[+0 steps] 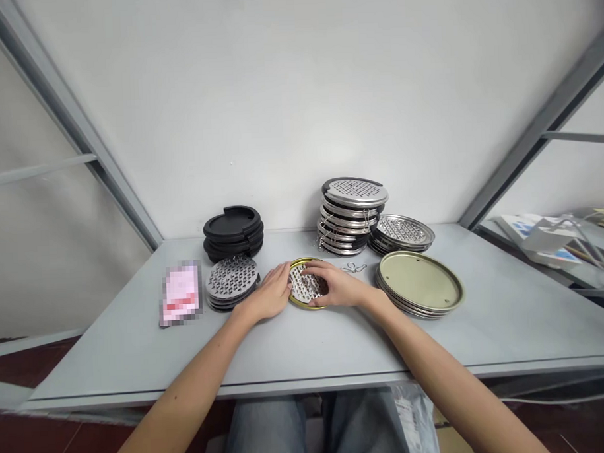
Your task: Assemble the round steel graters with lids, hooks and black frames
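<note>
A round metal grater disc [304,287] lies inside a shallow gold-rimmed tray [299,260] on the table in front of me. My left hand [271,293] is closed against the tray's left edge, fingers together on the rim. From the right, my right hand [338,285] reaches over the disc, its thumb at the near edge and its fingers at the far side. That hand covers the right part of the disc. Left of my left hand stands a stack of loose grater discs [232,278]. Right of my right hand is a stack of pale gold trays [420,282].
Behind stand black plastic rings [232,223], a tall pile of graters with black rims and wire clips [355,193], and another grater stack [404,231]. Loose wire clips [353,268] lie nearby. A blurred pink packet [180,290] sits left. Metal frame posts [541,125] flank the table [306,358].
</note>
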`<state>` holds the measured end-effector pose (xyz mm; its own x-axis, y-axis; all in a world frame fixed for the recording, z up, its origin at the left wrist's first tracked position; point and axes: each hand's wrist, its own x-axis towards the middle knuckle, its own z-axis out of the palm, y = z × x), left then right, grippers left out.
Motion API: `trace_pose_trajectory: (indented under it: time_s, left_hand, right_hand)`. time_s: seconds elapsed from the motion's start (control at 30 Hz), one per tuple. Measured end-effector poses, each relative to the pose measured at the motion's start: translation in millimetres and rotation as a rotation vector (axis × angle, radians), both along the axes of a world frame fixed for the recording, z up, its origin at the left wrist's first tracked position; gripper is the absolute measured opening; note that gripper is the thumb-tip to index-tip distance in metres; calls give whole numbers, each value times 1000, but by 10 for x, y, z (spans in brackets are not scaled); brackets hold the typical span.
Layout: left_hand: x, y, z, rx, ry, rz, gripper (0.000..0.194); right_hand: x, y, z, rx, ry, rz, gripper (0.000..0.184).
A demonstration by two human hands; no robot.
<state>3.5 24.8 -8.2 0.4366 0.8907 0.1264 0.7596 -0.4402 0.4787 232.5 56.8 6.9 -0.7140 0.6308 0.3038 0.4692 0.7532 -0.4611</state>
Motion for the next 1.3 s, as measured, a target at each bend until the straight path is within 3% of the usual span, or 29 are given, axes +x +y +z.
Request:
trace_pose_trajectory:
  time_s: [0.3,0.67,0.87,0.97,1.13,1.3]
  left_hand:
    - [34,-44,83,4,54,-12,59]
    - [39,-44,90,-12,68,-8,60]
    - [43,-57,101,2,85,1,60]
    - [28,-53,112,-10,96,-25,60]
    - [23,-52,157,-57,111,-125,64]
    - [48,-67,206,-96,126,-155,65]
  right_hand:
    - [-26,-97,125,114,13,80,46]
    - [-15,-90,98,140,41,117,28]
    - [41,-52,153,36,86,97,43]
    - [111,1,197,1,164,31,32]
    - [193,126,116,-26,210,-218,23]
    - [213,175,29,-60,76,-160,17]
